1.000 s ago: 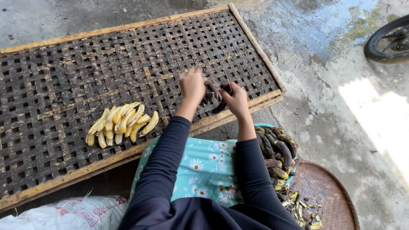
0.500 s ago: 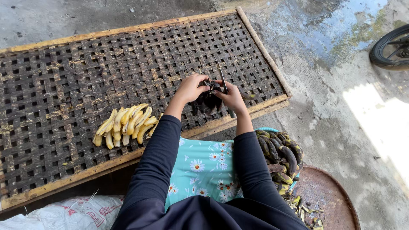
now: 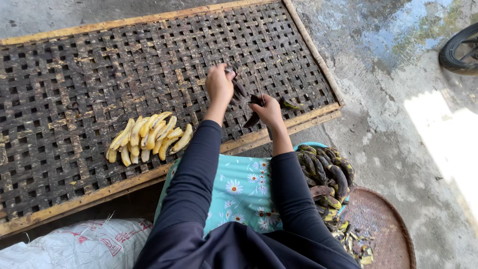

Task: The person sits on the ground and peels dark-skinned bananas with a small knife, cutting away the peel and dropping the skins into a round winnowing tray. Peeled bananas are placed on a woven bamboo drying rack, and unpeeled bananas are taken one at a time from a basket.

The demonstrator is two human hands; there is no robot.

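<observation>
My left hand [image 3: 219,85] and my right hand [image 3: 268,110] are raised over the near right part of a large woven bamboo rack [image 3: 74,74]. Between them they hold a dark-skinned banana [image 3: 244,94] whose blackened peel strips hang apart. A strip of peel [image 3: 290,104] sticks out to the right of my right hand. Several peeled yellow bananas [image 3: 148,138] lie side by side on the rack to the left of my left arm.
A heap of unpeeled dark bananas [image 3: 326,174] sits by my right knee, above a round woven tray [image 3: 386,229] with peel scraps. A white sack [image 3: 69,246] lies at lower left. A wheel [image 3: 460,50] shows at the right edge on wet concrete.
Both hands have drawn apart, the left one lifting up and away, and the banana's peel has opened into strips between them.
</observation>
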